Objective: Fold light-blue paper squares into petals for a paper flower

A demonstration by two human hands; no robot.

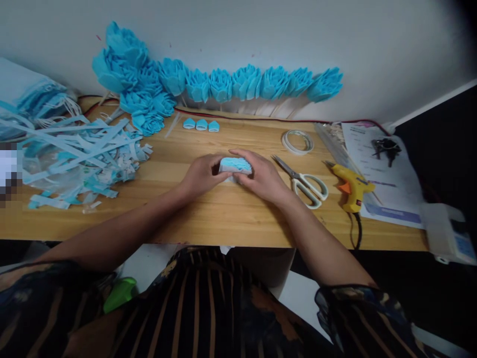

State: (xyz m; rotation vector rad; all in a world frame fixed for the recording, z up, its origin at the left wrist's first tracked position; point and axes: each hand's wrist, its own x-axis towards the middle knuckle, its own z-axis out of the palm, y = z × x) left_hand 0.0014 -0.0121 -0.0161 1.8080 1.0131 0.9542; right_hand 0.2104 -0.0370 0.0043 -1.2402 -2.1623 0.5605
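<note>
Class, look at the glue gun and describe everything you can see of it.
The glue gun has a yellow body, seemingly plastic, with a dark nozzle, an orange trigger and a small red patch near the end of its grip. It lies on its side on the wooden table, right of the scissors, its nozzle pointing away and leftward, partly overlapping the paper. A dark cord leaves the grip towards the front edge. No hand touches it.

Dim, cool light — soft focus, bowed edges, dark right corners.
</note>
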